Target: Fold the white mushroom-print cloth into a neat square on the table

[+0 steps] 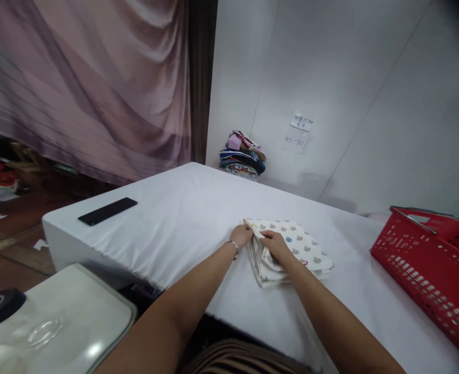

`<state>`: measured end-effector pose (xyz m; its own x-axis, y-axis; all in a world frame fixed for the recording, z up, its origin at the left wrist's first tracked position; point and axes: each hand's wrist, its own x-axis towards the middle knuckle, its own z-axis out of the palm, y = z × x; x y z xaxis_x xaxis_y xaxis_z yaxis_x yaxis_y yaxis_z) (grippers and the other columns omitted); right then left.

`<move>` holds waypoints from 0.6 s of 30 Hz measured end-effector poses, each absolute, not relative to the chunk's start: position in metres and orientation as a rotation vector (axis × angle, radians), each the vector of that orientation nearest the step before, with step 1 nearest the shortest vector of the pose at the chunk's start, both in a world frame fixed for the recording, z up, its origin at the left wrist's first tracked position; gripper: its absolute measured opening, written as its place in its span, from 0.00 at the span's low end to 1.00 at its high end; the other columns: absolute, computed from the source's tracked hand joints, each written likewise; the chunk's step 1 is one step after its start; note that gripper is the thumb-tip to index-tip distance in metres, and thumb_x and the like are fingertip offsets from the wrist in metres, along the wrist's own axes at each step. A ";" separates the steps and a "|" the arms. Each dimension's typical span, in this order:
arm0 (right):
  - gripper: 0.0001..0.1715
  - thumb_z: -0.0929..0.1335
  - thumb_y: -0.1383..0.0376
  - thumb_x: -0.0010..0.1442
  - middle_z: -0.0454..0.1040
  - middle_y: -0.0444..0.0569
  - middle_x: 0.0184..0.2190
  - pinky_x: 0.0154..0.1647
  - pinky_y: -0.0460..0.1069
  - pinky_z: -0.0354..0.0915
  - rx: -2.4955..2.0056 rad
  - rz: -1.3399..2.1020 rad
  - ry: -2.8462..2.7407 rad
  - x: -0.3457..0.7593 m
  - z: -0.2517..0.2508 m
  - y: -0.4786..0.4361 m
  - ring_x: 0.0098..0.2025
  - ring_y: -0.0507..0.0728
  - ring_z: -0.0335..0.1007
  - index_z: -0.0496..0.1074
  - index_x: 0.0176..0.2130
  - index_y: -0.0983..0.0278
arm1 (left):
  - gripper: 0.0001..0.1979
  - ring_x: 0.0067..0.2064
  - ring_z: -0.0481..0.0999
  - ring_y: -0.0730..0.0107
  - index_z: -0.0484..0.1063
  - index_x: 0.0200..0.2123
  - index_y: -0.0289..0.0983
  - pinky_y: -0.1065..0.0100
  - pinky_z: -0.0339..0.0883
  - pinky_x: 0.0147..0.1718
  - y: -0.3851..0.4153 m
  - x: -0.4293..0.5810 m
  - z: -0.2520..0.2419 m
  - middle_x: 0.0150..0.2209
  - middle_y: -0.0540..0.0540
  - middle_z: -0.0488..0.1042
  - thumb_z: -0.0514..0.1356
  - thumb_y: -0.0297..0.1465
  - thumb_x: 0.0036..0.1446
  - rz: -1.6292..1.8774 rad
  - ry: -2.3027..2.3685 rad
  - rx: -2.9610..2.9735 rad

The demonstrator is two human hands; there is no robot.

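A folded white cloth with a grey mouse-head print lies on the white-covered table, near the middle. My left hand, a bracelet on its wrist, pinches the cloth's near left corner. My right hand rests on top of the cloth, its fingers curled round the folded edge beside the left hand. Both hands are closed on the fabric. The cloth's lower layers stick out below my right wrist.
A red plastic basket stands at the table's right edge. A black phone lies at the far left. A stack of folded coloured clothes sits against the white wall. A white machine cover is at bottom left.
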<state>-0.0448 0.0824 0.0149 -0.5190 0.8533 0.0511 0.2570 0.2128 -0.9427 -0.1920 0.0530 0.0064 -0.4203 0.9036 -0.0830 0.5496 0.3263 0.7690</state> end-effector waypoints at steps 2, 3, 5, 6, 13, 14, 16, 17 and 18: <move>0.14 0.65 0.65 0.42 0.75 0.44 0.27 0.32 0.47 0.61 -0.991 1.317 -1.907 -0.047 0.011 0.082 0.30 0.54 0.67 0.75 0.31 0.64 | 0.14 0.37 0.75 0.63 0.76 0.34 0.34 0.72 0.63 0.31 0.057 -0.193 0.005 0.36 0.41 0.77 0.55 0.33 0.48 0.891 2.102 1.271; 0.14 0.66 0.64 0.43 0.75 0.44 0.27 0.32 0.47 0.62 -0.983 1.327 -1.912 -0.048 0.010 0.081 0.29 0.54 0.68 0.75 0.32 0.64 | 0.13 0.37 0.75 0.63 0.76 0.34 0.35 0.72 0.63 0.31 0.059 -0.193 0.004 0.36 0.41 0.77 0.56 0.33 0.47 0.881 2.107 1.269; 0.15 0.66 0.61 0.45 0.74 0.44 0.25 0.28 0.47 0.62 -0.987 1.381 -1.946 -0.048 0.010 0.080 0.26 0.52 0.66 0.74 0.34 0.64 | 0.13 0.38 0.75 0.64 0.76 0.34 0.35 0.73 0.63 0.31 0.062 -0.194 0.004 0.36 0.41 0.77 0.57 0.32 0.46 0.865 2.116 1.266; 0.17 0.65 0.59 0.47 0.73 0.43 0.24 0.26 0.46 0.61 -0.989 1.413 -1.975 -0.048 0.011 0.080 0.24 0.52 0.65 0.74 0.36 0.63 | 0.13 0.38 0.75 0.63 0.76 0.34 0.36 0.73 0.63 0.31 0.063 -0.194 0.004 0.36 0.41 0.77 0.57 0.33 0.46 0.858 2.121 1.267; 0.20 0.59 0.59 0.56 0.74 0.50 0.39 0.41 0.48 0.64 -1.314 0.668 -2.180 -0.001 0.039 0.141 0.42 0.55 0.69 0.72 0.43 0.63 | 0.13 0.41 0.75 0.64 0.76 0.36 0.37 0.73 0.63 0.33 0.061 -0.193 0.008 0.39 0.42 0.77 0.54 0.33 0.50 0.885 2.145 1.338; 0.21 0.59 0.61 0.56 0.72 0.53 0.44 0.46 0.49 0.62 -1.417 0.557 -2.169 0.010 0.040 0.154 0.46 0.57 0.67 0.71 0.45 0.65 | 0.13 0.41 0.75 0.65 0.75 0.37 0.37 0.73 0.63 0.33 0.061 -0.193 0.009 0.39 0.43 0.77 0.55 0.33 0.50 0.895 2.142 1.346; 0.24 0.59 0.62 0.56 0.68 0.60 0.50 0.50 0.54 0.58 -1.571 0.461 -2.147 0.030 0.039 0.175 0.51 0.62 0.63 0.68 0.49 0.69 | 0.13 0.41 0.75 0.65 0.75 0.36 0.37 0.74 0.63 0.32 0.061 -0.193 0.011 0.39 0.44 0.77 0.56 0.33 0.49 0.917 2.135 1.354; 0.25 0.60 0.61 0.55 0.66 0.63 0.50 0.51 0.56 0.57 -1.624 0.464 -2.139 0.037 0.036 0.183 0.52 0.64 0.62 0.66 0.50 0.71 | 0.12 0.40 0.75 0.65 0.76 0.36 0.37 0.74 0.63 0.32 0.061 -0.193 0.011 0.39 0.44 0.77 0.56 0.33 0.49 0.929 2.137 1.353; 0.26 0.60 0.60 0.56 0.66 0.64 0.51 0.51 0.57 0.57 -1.673 0.469 -2.141 0.042 0.033 0.189 0.53 0.66 0.61 0.65 0.51 0.71 | 0.12 0.40 0.75 0.64 0.76 0.36 0.37 0.73 0.63 0.32 0.061 -0.193 0.011 0.39 0.43 0.77 0.56 0.33 0.49 0.941 2.142 1.351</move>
